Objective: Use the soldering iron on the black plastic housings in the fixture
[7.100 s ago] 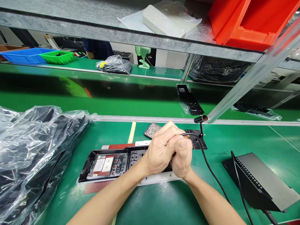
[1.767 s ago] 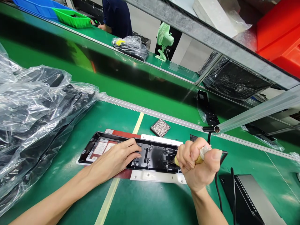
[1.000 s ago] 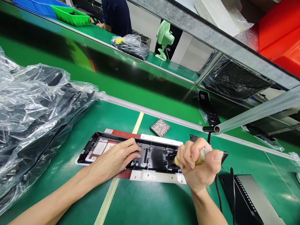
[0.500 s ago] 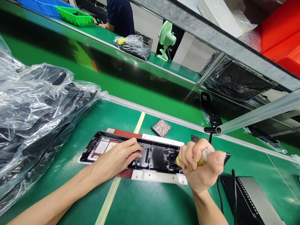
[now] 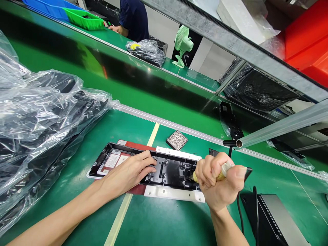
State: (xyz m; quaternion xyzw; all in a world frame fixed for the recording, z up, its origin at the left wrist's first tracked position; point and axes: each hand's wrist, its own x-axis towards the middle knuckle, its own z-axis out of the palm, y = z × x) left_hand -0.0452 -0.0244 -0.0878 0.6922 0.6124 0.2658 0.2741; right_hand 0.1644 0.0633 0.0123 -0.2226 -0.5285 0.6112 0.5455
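Note:
A long black plastic housing (image 5: 169,171) lies open side up in a fixture with white side strips (image 5: 176,194) and a reddish base. Across its middle rests my left hand (image 5: 139,167), fingers bent and pressed inside the housing, holding it. My right hand (image 5: 220,179) is wrapped in a fist around a screwdriver with a yellowish handle (image 5: 195,177), thumb towards the pale end. The tool points down into the right part of the housing; its tip is hard to make out. Behind the fixture sits a small black tray of tiny metal pieces (image 5: 177,139), seemingly screws.
Plastic-wrapped black parts (image 5: 51,126) are heaped at left. A metal post (image 5: 276,123) slants in at right, above a grey and black device (image 5: 279,215) with black cables. Beyond the green channel are a fan (image 5: 182,42), a green bin (image 5: 84,19) and another person's arm (image 5: 124,27).
Both hands, the screwdriver and the housing keep practically the same positions. The view has shifted very slightly, and the other person's hand at the back has moved a little.

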